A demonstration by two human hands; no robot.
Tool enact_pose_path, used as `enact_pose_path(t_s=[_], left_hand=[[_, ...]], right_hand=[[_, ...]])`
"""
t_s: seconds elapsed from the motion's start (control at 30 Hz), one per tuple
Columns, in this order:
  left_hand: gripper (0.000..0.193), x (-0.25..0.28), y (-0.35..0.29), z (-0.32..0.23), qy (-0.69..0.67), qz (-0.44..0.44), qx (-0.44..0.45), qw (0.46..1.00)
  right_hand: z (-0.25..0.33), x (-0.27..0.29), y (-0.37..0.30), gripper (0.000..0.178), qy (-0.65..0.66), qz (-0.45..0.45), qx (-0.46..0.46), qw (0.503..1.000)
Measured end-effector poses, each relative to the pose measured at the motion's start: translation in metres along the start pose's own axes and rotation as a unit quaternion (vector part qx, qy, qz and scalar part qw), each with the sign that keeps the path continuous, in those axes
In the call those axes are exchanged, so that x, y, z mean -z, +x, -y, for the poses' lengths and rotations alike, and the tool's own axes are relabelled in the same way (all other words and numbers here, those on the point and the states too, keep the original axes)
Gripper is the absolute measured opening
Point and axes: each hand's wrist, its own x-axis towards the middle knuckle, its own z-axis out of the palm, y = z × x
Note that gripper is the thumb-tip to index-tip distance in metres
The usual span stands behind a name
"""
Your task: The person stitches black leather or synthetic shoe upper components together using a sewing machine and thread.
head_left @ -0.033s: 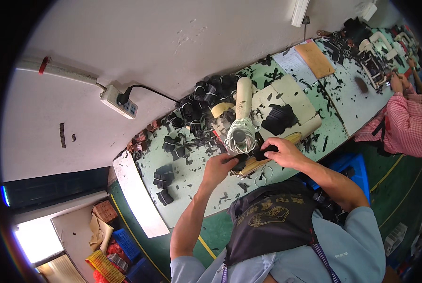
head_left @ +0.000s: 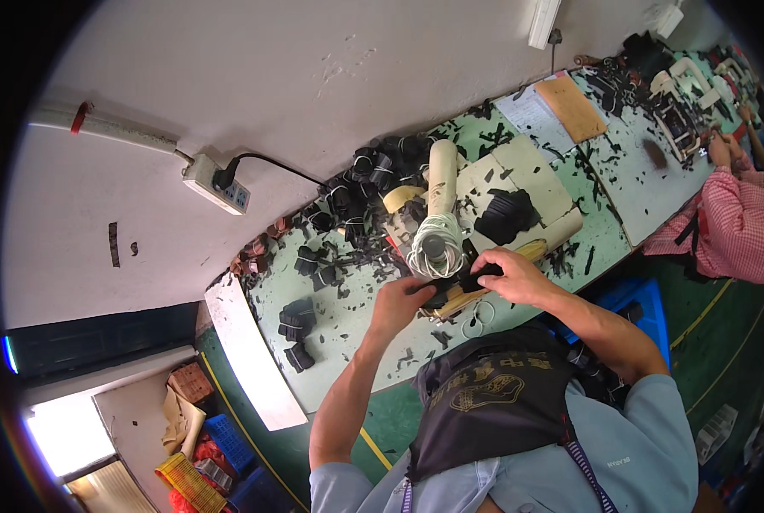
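- Two bare hands are seen at centre: the left hand [head_left: 395, 306] with fingers narrowed on black material [head_left: 469, 278], the right hand [head_left: 512, 275] with thumb and fingers pinched on it; whether one piece or several are held cannot be told.
- The black material is placed at the centre of the frame, just below one cream post [head_left: 441, 179] wound with a white cord [head_left: 437, 248].
- One black stack [head_left: 508, 215] is laid on the cream board [head_left: 561, 229], right of centre.
- Four banded black bundles [head_left: 296, 319] are counted on the left of the table [head_left: 356, 321]; those heaped farther up are too crowded to be counted.
- One brown board [head_left: 570, 109] is set at upper right, near one co-worker in a pink checked top [head_left: 737, 222].
- The near table edge is run diagonally below the hands, close to the dark apron [head_left: 493, 393]; scrap-strewn open room is left between the left hand and the bundles.
- Compared with the earlier frame, nearly the same positions are kept by hands and material; only a slight shift of view is noticed.
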Motion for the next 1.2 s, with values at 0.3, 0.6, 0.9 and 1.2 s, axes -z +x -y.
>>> enact_pose_path(t_s=[0.3,0.6,0.9,1.2], left_hand=[[0.031,0.005,0.005,-0.004,-0.045,0.038,0.051,0.997],[0.025,-0.004,0.010,-0.009,-0.140,0.089,0.005,0.986],[0.026,-0.005,0.006,-0.026,-0.006,0.020,0.040,0.999],[0.024,-0.005,0.001,-0.020,-0.104,0.002,0.011,0.995]], right_hand=[[-0.003,-0.002,0.009,0.022,0.024,-0.090,0.042,0.995],[-0.005,-0.009,0.016,0.022,-0.036,-0.071,0.094,0.992],[-0.003,-0.001,0.011,0.022,0.074,0.028,-0.041,0.996],[0.010,0.013,0.006,0.023,0.122,0.063,-0.103,0.985]])
